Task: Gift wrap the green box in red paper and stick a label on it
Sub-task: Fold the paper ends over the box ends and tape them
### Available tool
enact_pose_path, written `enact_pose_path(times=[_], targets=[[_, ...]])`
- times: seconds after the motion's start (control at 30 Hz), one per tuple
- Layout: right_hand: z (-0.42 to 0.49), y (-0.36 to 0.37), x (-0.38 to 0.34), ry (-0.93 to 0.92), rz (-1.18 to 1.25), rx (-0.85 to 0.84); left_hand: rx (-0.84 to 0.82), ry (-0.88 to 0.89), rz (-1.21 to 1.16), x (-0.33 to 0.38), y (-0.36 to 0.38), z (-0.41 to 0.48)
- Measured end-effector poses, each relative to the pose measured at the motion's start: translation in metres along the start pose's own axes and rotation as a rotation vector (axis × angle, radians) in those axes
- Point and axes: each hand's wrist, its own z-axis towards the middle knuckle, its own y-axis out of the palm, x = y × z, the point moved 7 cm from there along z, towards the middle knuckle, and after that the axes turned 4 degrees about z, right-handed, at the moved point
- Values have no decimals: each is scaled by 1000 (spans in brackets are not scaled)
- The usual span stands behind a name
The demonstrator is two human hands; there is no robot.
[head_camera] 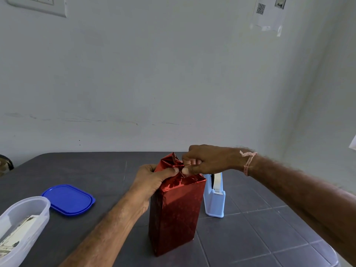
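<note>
The box (176,212), cased in red paper (169,160) so that no green shows, stands upright on the bench (269,228) under both hands. The left hand (152,180) is curled round its top corner, thumb laid across the folded end to pin it. The right hand (208,160) reaches in from the opposite side, thumb and fingers pinched on the paper just beside that thumb, below a crumpled peak that stands unflattened. Whether a strip of tape is also in that pinch is too small to tell. The step looks like closing the top end. To do it well, the left thumb should hold its pressure while the right hand draws the flap taut, creases it along the box edge and lays the peak flat. This shiny foil probably springs back, so tape should go on before either hand lets go. The dispenser (214,195) stands just under the right wrist. A tub (23,224) and blue lid (68,199) lie out past the left forearm. The labelling appears not yet done.
</note>
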Motion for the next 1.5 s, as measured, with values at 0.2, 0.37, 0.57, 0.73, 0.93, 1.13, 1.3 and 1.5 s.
enact_pose_path(times=[0.2,0.37,0.57,0.73,0.93,1.13,1.3,1.5], targets=[[1,1,5,42,-24,25,1,9,10,0,-1,2],[4,-3,6,89,-128,21,9,6,19,-1,-1,3],[12,-10,-1,104,-378,8,17,8,44,-1,-1,2],[15,-17,13,243,-434,-8,17,11,47,-1,-1,2],[-2,12,46,399,296,-27,3,23,49,-1,-2,3],[-19,47,53,441,886,54,-5,33,45,0,1,4],[-25,41,52,466,950,155,-2,32,52,1,0,2],[-20,55,41,530,886,175,-2,55,76,1,0,0]])
